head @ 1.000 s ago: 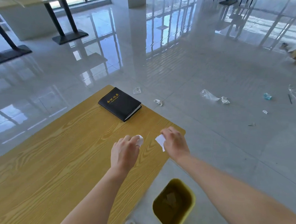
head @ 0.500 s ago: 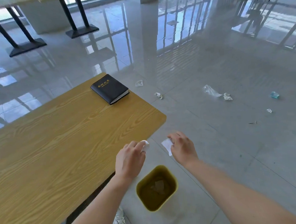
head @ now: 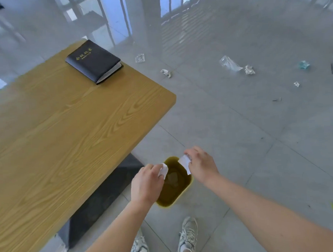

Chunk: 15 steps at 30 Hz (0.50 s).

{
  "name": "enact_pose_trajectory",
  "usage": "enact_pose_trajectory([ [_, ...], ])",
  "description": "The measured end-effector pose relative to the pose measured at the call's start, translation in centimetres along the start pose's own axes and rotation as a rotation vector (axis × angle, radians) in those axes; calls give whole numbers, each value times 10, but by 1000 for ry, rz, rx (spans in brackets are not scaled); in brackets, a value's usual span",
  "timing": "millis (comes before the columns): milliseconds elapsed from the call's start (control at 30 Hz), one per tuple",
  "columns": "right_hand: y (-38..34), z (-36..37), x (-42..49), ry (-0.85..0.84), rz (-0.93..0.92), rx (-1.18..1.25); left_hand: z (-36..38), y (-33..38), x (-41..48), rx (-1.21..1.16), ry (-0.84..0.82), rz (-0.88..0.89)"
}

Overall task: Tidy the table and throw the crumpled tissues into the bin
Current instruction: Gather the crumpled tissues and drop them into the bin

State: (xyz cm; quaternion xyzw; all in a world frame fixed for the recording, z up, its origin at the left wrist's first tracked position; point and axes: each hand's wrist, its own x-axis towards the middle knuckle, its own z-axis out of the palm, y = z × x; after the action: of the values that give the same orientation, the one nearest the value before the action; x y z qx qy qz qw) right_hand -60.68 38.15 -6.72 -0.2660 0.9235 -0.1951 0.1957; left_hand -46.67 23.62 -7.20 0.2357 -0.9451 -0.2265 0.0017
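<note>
Both hands hover over the open yellow bin (head: 186, 191) on the floor beside the table. My left hand (head: 146, 182) pinches a small white crumpled tissue (head: 163, 170) above the bin's left rim. My right hand (head: 200, 165) holds another white tissue (head: 185, 163) above the bin's far rim. Some paper lies inside the bin. The wooden table (head: 65, 131) lies to the left, with a black notebook (head: 93, 61) near its far corner.
Crumpled papers and plastic scraps litter the grey tiled floor: one (head: 166, 72) near the table corner, a clear wrapper (head: 229, 63) and wad (head: 249, 70) further right, a teal scrap (head: 304, 64). My shoes (head: 187, 238) stand just below the bin. The table's dark base (head: 100, 196) is left of the bin.
Both hands, each with a tissue, have moved off the table's edge and down until they are over the bin. The view has tilted downward.
</note>
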Motion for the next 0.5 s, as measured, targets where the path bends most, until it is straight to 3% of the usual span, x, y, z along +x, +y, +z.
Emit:
enact_pose_trajectory([
  [233, 56, 93, 16, -113, 79, 8, 97, -51, -13, -20, -123, -103],
  [500, 111, 197, 38, -255, 146, 9, 200, -113, -3, 114, -275, -147],
])
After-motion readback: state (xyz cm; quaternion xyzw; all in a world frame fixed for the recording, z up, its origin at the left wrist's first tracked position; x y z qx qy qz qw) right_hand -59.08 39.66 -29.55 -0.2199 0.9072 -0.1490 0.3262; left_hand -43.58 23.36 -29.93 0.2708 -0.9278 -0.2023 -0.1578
